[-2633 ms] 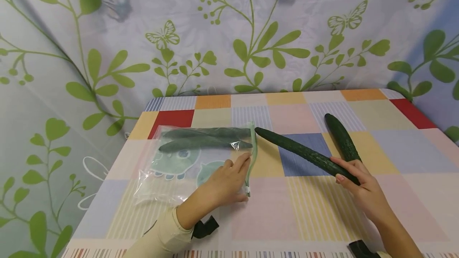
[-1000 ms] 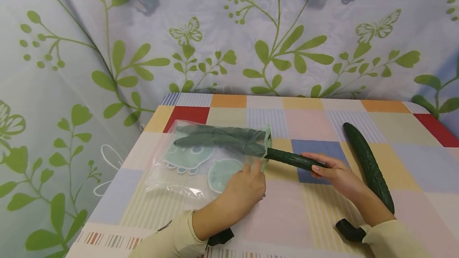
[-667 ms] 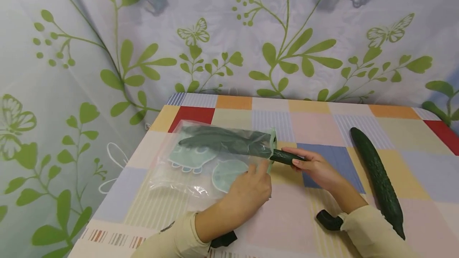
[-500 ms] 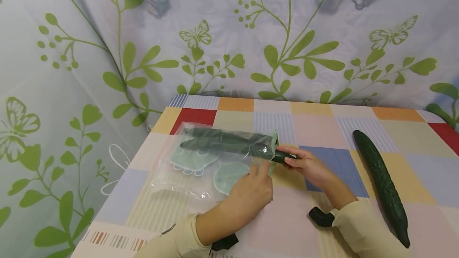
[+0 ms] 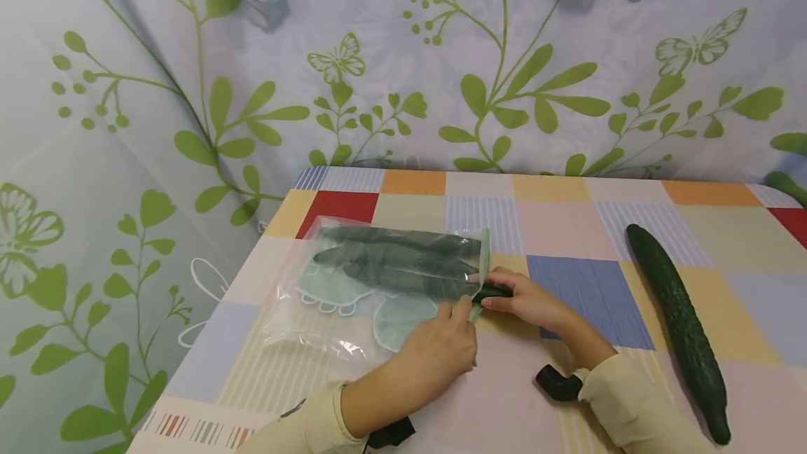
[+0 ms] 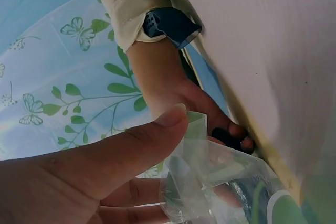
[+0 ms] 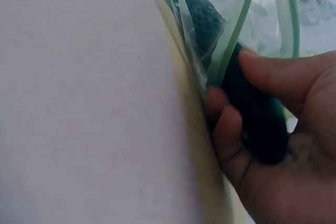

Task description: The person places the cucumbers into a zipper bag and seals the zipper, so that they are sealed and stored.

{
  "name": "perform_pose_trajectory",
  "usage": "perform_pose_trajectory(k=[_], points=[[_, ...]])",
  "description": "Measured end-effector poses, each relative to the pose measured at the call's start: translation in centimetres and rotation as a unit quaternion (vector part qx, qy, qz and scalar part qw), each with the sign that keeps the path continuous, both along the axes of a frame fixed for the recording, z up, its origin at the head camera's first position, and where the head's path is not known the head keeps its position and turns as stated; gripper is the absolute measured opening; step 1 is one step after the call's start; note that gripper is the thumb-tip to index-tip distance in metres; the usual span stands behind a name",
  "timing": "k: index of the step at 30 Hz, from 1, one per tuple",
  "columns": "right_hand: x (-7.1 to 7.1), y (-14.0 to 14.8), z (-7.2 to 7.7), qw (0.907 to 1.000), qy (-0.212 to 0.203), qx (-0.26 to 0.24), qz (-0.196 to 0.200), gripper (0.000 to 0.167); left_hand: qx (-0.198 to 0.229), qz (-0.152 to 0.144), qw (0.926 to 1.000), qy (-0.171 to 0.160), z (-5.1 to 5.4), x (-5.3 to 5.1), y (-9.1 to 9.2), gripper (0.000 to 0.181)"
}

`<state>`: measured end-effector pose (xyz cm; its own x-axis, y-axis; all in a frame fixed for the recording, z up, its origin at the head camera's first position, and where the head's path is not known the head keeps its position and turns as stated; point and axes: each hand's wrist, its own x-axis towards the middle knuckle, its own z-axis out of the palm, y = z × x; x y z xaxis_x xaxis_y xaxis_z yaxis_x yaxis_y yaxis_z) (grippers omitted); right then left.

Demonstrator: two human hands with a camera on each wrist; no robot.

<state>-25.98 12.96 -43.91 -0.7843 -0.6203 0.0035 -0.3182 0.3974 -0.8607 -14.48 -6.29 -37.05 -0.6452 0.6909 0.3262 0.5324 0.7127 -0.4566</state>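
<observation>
A clear zip bag with a green zip edge lies flat on the table, cucumbers inside it along the far side. My left hand pinches the bag's mouth; the left wrist view shows the thumb over the green strip. My right hand grips the blunt end of a cucumber, most of whose length is inside the bag. In the right wrist view the thumb and curled fingers are round that end, right at the bag's opening. Another cucumber lies loose at the right.
A patchwork cloth covers the table. Behind it hangs a curtain printed with leaves and butterflies. Black bands are on both wrists, by the cream sleeves.
My right hand has moved left, sliding the cucumber through the bag's mouth until only its end sticks out. My left hand has stayed at the bag's edge. The loose cucumber has stayed put.
</observation>
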Motion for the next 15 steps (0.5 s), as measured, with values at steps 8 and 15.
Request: perform_pose_trajectory(k=[8, 15], points=[[0.1, 0.9, 0.9, 0.9933, 0.092, 0.067, -0.022, 0.047, 0.002, 0.009, 0.9984, -0.056, 0.2, -0.3, -0.2, 0.046], [-0.3, 3.0, 1.2, 0.9984, 0.000, 0.056, 0.009, 0.045, 0.015, 0.011, 0.9968, -0.078, 0.0, -0.4, 0.1, 0.047]])
